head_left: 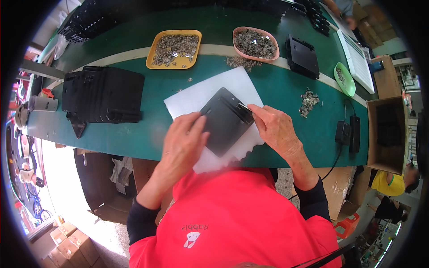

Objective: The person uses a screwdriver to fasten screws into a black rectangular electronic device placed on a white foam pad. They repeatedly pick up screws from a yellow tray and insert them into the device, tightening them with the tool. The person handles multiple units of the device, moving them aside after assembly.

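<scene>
A flat black plastic panel [223, 123] with a slotted strip along its upper right side lies tilted on a white foam sheet [187, 100]. Over its left edge hovers my left hand [183, 138], fingers apart and slightly bent, with nothing visible in them; whether it touches the panel I cannot tell. My right hand [277, 129] pinches thumb and forefinger together at the slotted strip. A small shiny metal piece [243, 106] shows at those fingertips, its exact kind too small to make out.
Small metal parts fill a yellow tray [152, 62], a pink tray [272, 57] and a green tray [337, 73]. A loose pile of metal parts [308, 102] lies right. Stacked black panels [105, 96] stand left. A black adapter [343, 131] with cable sits near the right end.
</scene>
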Demonstrator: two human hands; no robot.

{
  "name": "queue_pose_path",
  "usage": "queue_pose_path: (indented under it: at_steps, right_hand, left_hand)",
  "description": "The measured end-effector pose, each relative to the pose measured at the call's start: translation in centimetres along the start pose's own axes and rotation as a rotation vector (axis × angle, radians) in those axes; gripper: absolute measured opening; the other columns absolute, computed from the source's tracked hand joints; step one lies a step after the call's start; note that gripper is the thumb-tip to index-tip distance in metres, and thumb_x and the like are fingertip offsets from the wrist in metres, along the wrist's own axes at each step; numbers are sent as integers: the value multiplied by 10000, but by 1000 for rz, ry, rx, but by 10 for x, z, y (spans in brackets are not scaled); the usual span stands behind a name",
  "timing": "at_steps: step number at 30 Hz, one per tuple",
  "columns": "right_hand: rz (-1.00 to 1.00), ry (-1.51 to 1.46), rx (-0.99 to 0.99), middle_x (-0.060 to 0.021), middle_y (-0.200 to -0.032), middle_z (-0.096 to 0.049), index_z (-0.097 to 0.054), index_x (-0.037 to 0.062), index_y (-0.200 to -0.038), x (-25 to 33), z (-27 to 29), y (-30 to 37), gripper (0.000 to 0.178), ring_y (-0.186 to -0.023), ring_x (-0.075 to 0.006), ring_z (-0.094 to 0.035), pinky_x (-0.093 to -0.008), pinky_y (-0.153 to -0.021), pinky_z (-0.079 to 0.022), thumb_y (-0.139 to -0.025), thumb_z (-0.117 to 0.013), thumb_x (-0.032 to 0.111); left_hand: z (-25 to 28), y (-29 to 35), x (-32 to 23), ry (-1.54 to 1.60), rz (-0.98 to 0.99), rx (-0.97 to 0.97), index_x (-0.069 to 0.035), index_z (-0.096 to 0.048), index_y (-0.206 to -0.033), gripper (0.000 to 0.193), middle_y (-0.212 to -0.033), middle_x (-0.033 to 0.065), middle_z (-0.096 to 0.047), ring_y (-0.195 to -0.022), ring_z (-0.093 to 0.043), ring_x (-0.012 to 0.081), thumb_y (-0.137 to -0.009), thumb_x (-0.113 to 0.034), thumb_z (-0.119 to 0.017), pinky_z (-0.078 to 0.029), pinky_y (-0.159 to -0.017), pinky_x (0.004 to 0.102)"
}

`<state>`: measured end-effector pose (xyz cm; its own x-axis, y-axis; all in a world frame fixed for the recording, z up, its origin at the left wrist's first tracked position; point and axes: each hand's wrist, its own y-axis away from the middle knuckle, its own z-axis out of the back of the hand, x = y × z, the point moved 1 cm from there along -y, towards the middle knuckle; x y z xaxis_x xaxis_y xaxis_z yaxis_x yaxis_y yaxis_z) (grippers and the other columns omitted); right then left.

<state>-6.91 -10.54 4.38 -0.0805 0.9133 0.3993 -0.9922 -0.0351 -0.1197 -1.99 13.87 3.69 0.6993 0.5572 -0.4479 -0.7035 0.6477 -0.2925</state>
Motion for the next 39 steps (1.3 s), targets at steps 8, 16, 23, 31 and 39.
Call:
queue_pose_path:
  at_steps: [8, 16, 23, 31, 39]
  right_hand:
    - [-7, 123, 32, -109, -737, -624, -634, 81, -1136, -6, -7, 9, 279, -649, -292, -643, -371, -549, -514, -860, -591, 68]
    - [-15, 236, 133, -123, -788, -626, -606, 62, -1169, 3, -2, 7, 338, -633, -296, -666, -378, -557, -529, -838, -556, 102]
    - [51, 307, 100, -100, -766, -601, -608, 42, -1182, 8, -3, 3, 376, -602, -266, -645, -350, -526, -512, -806, -588, 50]
    - [70, 333, 111, -88, -767, -593, -595, 31, -1207, 10, -3, 4, 414, -597, -252, -638, -338, -523, -508, -793, -585, 46]
    - [104, 426, 159, -68, -758, -585, -582, 44, -1235, 15, -3, 1, 439, -587, -213, -641, -308, -512, -506, -798, -592, 78]
  left_hand:
    - [-59, -36, -23, -33, -107, -27, -14, -600, -1161, 483, -1305, 202, -490, -1258, -428, 387, -738, -185, -759, -313, -1051, 544]
    - [-68, -31, -25, -45, -49, -25, -61, -611, -1177, 469, -1349, 169, -453, -1306, -362, 394, -749, -194, -748, -265, -1040, 618]
    - [-70, -31, -24, -52, -42, -40, -72, -610, -1179, 467, -1352, 153, -453, -1315, -351, 391, -752, -209, -738, -266, -1038, 598]
    - [-71, -29, -23, -68, -26, -36, -106, -608, -1212, 475, -1379, 130, -458, -1337, -357, 372, -762, -211, -721, -272, -1066, 548]
    - [-73, -29, -20, -43, -35, -47, -115, -618, -1192, 464, -1375, 139, -458, -1325, -360, 385, -748, -198, -726, -279, -1048, 550]
